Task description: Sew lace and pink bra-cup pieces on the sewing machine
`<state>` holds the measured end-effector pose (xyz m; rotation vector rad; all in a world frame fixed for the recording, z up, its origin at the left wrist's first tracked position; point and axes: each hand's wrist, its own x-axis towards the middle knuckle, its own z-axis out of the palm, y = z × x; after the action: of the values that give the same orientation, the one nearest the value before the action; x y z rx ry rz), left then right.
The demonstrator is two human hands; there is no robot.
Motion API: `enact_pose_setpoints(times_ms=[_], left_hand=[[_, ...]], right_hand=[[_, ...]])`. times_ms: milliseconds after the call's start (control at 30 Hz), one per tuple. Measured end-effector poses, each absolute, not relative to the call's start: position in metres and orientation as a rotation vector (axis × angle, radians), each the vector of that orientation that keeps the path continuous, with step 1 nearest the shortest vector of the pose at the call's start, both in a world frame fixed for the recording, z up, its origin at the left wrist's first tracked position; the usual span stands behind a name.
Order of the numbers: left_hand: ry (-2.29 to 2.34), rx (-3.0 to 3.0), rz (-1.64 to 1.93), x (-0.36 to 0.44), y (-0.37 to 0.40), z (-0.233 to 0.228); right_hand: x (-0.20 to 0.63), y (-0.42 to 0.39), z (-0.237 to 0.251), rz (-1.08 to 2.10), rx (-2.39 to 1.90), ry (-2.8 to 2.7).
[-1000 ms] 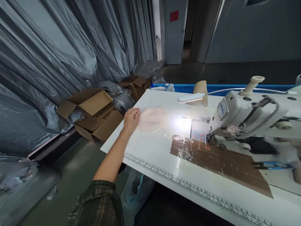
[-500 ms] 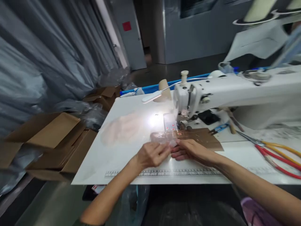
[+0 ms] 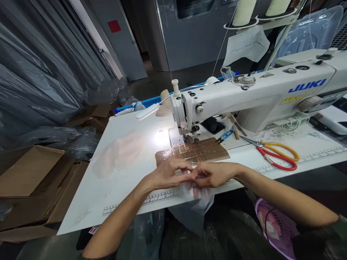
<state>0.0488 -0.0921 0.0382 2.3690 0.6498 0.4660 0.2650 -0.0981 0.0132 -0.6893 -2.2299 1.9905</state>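
Just in front of the sewing machine [image 3: 187,119], my left hand [image 3: 168,173] and my right hand [image 3: 214,174] meet with their fingertips pinched together. Between them is a thin, whitish, see-through sheet [image 3: 193,213], which drapes over the table's front edge toward my lap. Whether it is fabric or plastic I cannot tell. Both hands are closed on its upper edge, partly hidden by the fingers. Behind the hands, a brown taped patch [image 3: 208,150] covers the bed around the needle area. The presser foot [image 3: 187,139] stands over the metal plate, apart from the hands.
Scissors [image 3: 280,159] with red and orange handles lie to the right, near blue thread snips [image 3: 225,136]. A lit lamp [image 3: 148,112] shines on the white tabletop [image 3: 108,187]. Cardboard boxes [image 3: 35,169] stand at left; a purple basket [image 3: 279,227] sits below right.
My hands have drawn back from the needle area toward the table's front edge, and the whitish sheet now hangs below them. The view has shifted to the right, showing more of the machine.
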Motion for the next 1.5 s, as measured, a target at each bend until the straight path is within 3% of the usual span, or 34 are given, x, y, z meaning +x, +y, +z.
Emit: enact_pose_setpoints(times_ms=[133, 300, 433, 600, 700, 833, 1067, 1267, 1367, 1500], left_hand=[[0.877, 2.197, 0.524, 0.033, -0.086, 0.034], [1.349, 1.788, 0.551, 0.025, -0.068, 0.018], [1.552, 2.097, 0.713, 0.025, -0.056, -0.001], [1.386, 2.63, 0.943, 0.021, -0.055, -0.008], [1.033, 2.708, 0.798, 0.023, -0.061, -0.006], [0.946, 2.762, 0.535, 0.027, -0.067, -0.005], [0.969, 2.754, 0.494, 0.025, -0.067, -0.008], [0.978, 2.747, 0.541, 0.028, -0.073, 0.0], [1.236, 2.489, 0.769, 0.031, -0.077, 0.007], [1.394, 1.774, 0.84, 0.035, -0.081, 0.014]], right_hand=[[0.289, -0.078, 0.014, 2.2, -0.822, -2.106], [0.298, -0.038, 0.003, 1.888, -1.12, -1.962], [0.293, -0.022, -0.006, 1.613, -1.299, -1.882], [0.298, -0.025, -0.008, 1.298, -1.376, -1.906], [0.305, -0.027, -0.005, 1.216, -1.407, -1.998], [0.315, -0.026, -0.003, 1.265, -1.392, -2.098], [0.326, -0.031, 0.001, 1.465, -1.266, -2.05], [0.304, -0.039, 0.004, 1.089, -1.464, -2.05], [0.297, -0.04, 0.002, 1.149, -1.38, -1.977], [0.282, -0.046, -0.003, 1.527, -1.196, -1.748]])
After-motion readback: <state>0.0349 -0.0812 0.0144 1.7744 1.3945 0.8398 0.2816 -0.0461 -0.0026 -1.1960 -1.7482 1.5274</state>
